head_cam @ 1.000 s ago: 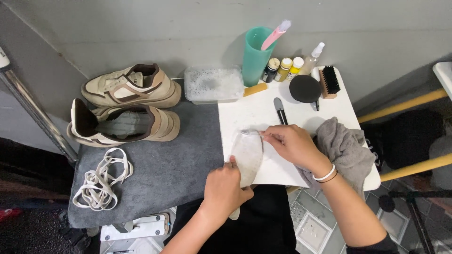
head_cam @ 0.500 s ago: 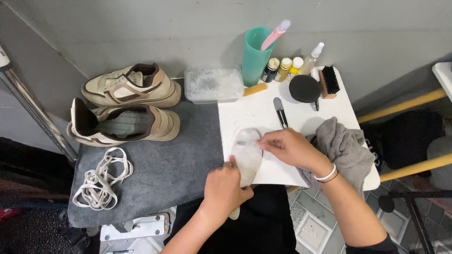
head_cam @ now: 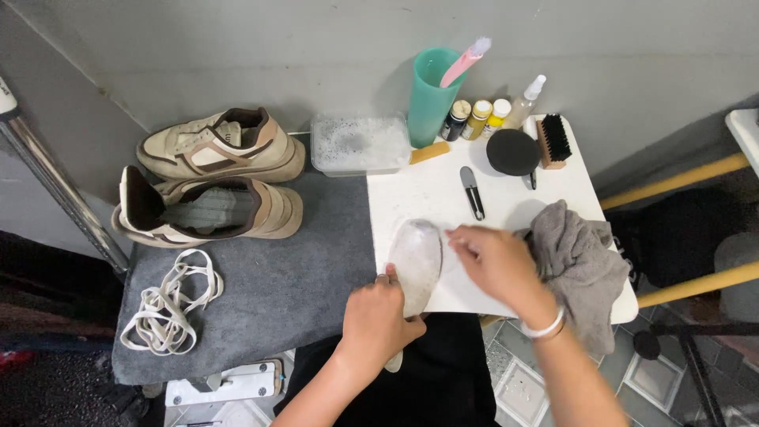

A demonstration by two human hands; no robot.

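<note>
A pale grey insole (head_cam: 415, 257) lies lengthwise on a white board (head_cam: 427, 198). My left hand (head_cam: 379, 320) grips its near heel end, at the board's front edge. My right hand (head_cam: 494, 265) hovers just right of the insole's toe half, fingers curled and fingertips at its edge. Whether those fingers hold anything is hidden. A crumpled grey cloth (head_cam: 577, 257) lies against the right side of that hand.
Two beige sneakers (head_cam: 221, 146) (head_cam: 205, 209) and loose white laces (head_cam: 166, 300) sit on a grey mat (head_cam: 277, 285). At the back stand a soapy plastic tub (head_cam: 360, 144), a teal cup (head_cam: 433, 95) with a toothbrush, small bottles (head_cam: 478, 119), a round black brush (head_cam: 512, 152), a wooden brush (head_cam: 553, 141) and a small black tool (head_cam: 473, 192).
My right hand has slid a little to the right, off the insole's top toward its edge. The left hand has kept its grip in place.
</note>
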